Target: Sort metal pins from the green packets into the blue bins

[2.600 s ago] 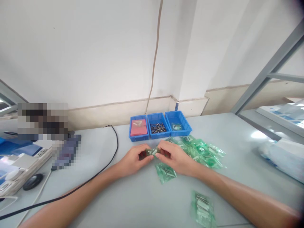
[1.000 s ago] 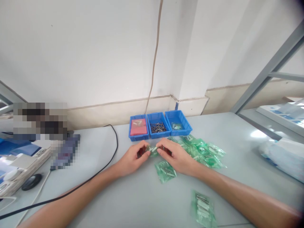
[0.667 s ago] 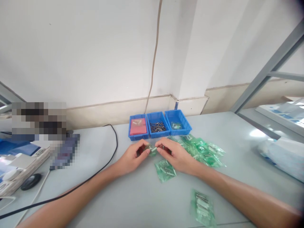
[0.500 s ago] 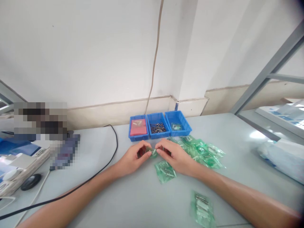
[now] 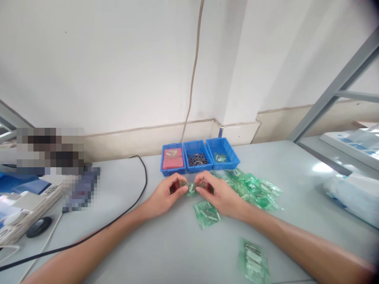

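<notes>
Between my two hands is a small green plastic bag (image 5: 191,188) with a light-coloured piece showing in it. My left hand (image 5: 170,193) pinches its left side between thumb and fingers. On the opposite side my right hand (image 5: 217,194) pinches it the same way. Just below lies another green bag (image 5: 206,215) with metal pieces inside, close to my right hand. Beyond my right wrist is a heap of green bags (image 5: 254,189). A further filled green bag (image 5: 254,260) rests near the front, left of my right forearm.
Three blue bins stand by the wall: one with a red sheet (image 5: 173,159), one with screw-like metal pieces (image 5: 197,159), one with a small bag (image 5: 220,157). A black cable (image 5: 130,215) crosses my left forearm. A white plastic package (image 5: 355,195) lies right; a person is at far left.
My hands have drawn slightly apart, so more of the green bag shows between them. The other bags lie as before.
</notes>
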`<control>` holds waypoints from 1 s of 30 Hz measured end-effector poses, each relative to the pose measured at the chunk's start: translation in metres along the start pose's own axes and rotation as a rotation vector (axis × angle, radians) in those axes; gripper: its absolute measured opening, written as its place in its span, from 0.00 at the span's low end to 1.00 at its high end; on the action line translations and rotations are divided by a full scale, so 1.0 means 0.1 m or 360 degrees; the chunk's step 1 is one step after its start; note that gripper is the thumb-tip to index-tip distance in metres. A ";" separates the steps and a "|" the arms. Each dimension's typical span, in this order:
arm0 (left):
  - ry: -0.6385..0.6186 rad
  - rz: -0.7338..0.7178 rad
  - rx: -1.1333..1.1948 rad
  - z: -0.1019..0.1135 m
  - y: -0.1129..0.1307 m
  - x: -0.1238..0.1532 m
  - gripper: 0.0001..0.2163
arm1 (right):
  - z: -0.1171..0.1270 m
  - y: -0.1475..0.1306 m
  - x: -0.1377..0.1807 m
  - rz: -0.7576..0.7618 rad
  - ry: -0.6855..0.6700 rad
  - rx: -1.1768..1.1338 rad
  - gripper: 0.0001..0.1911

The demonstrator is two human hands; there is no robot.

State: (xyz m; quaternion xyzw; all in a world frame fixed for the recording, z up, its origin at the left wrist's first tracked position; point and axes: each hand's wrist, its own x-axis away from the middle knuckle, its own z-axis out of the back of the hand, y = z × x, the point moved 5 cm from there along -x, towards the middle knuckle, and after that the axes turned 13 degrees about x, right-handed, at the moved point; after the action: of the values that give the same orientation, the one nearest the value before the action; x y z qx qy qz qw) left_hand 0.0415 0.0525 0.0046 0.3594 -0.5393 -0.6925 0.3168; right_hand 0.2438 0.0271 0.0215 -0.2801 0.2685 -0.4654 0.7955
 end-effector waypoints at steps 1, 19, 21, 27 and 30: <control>-0.0001 0.0007 0.0013 0.00 0.00 0.00 0.13 | 0.00 0.00 0.00 0.0009 0.0012 -0.0032 0.03; 0.0016 0.0112 0.0390 -0.03 -0.01 0.00 0.15 | 0.03 -0.01 0.01 0.0095 0.0066 0.0016 0.09; 0.0004 0.0077 0.0412 -0.03 -0.01 0.00 0.14 | 0.02 0.01 -0.01 0.0075 0.0081 0.0011 0.11; -0.0012 0.0071 0.0267 -0.02 -0.03 0.00 0.17 | 0.00 0.09 -0.03 -0.0029 0.0125 -0.0014 0.13; -0.0001 0.0080 0.0215 -0.02 -0.04 0.00 0.18 | 0.02 0.09 -0.03 -0.0056 0.0155 -0.0026 0.12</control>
State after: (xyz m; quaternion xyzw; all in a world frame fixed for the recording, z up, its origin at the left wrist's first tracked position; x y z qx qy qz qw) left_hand 0.0434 0.0526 0.0003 0.3661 -0.5938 -0.6466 0.3088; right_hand 0.2494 0.0339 0.0174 -0.2684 0.3056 -0.4903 0.7708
